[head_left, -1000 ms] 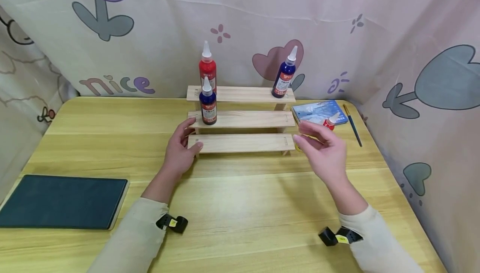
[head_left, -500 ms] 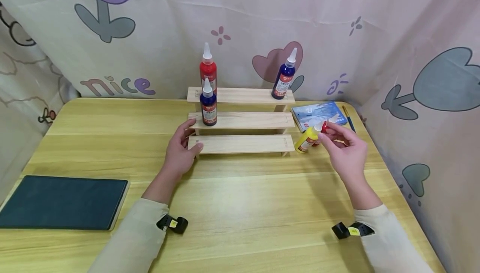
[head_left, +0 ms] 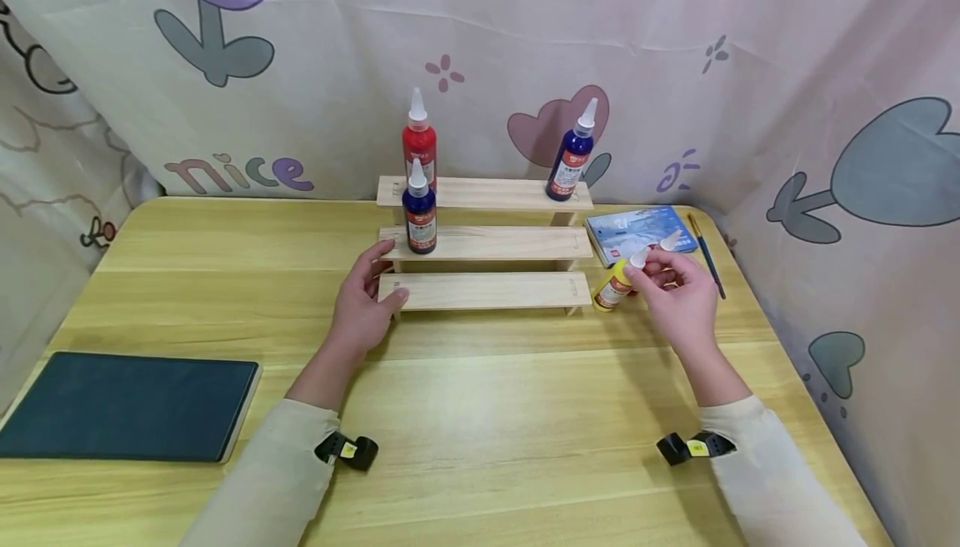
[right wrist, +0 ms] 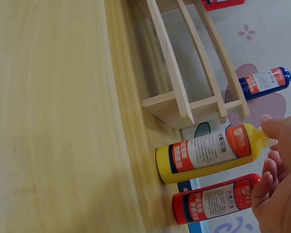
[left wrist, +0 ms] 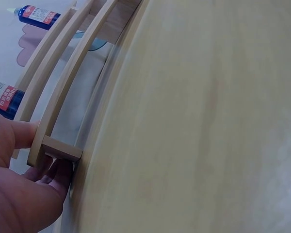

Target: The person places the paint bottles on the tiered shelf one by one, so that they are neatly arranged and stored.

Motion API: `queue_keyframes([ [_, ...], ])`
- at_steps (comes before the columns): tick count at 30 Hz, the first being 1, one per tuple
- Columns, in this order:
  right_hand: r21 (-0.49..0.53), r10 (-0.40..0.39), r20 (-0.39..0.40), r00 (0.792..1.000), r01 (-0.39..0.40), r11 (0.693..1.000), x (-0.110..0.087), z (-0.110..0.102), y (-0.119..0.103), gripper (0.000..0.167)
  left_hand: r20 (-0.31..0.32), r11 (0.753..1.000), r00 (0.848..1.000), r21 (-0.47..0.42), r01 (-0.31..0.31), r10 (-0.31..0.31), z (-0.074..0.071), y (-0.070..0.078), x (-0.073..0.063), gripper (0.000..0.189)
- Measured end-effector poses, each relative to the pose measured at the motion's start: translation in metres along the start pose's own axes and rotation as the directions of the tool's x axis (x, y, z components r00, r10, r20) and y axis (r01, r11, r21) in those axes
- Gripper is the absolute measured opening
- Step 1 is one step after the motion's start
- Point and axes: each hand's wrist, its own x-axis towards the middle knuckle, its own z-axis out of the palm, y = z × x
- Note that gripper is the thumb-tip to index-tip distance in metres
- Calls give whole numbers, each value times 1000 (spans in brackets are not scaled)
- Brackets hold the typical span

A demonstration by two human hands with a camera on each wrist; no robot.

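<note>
The right hand (head_left: 681,293) has its thumb and bent fingers close together, pinching the top of a yellow plastic bottle (right wrist: 208,154) with a white pointy tip. That bottle is just beside the right end of a pale wooden shelf with three steps (head_left: 487,290). The left hand (head_left: 362,309) grips the shelf's left end, thumb on the lowest step. Next to the yellow bottle is a red plastic bottle (right wrist: 216,201). Farther back lie a flat blue box or book (head_left: 637,227) and a thin dark paintbrush (head_left: 707,257).
</note>
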Motion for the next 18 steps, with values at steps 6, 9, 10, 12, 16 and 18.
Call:
queue_keyframes([
  [6, 59, 53, 19, 998, -54, 997, -5, 4, -2, 27, -1, 1000, 1000, -1, -6, 6, 0, 1, 0, 72],
  [9, 91, 76, 15, 997, -77, 993, -8, 4, -15, 25, -1, 1000, 1000, 0, -1, 1, 0, 1, 0, 72],
  [10, 95, 75, 13, 997, -75, 993, -9, 3, -19, 25, -1, 1000, 1000, 2, 1, -1, 0, 1, 0, 72],
  [12, 94, 53, 8, 999, -54, 994, -10, 1, -27, 24, -2, 1000, 1000, 2, 2, -2, 0, 0, 0, 73],
  [16, 78, 5, -23, 1000, -4, 997, -6, -3, -27, 26, -1, 1000, 1000, 3, 3, -3, 0, 0, 0, 73],
  [18, 81, -11, -43, 999, 15, 997, -2, -6, -24, 28, -1, 1000, 1000, 5, 1, -1, 0, 0, 0, 73],
])
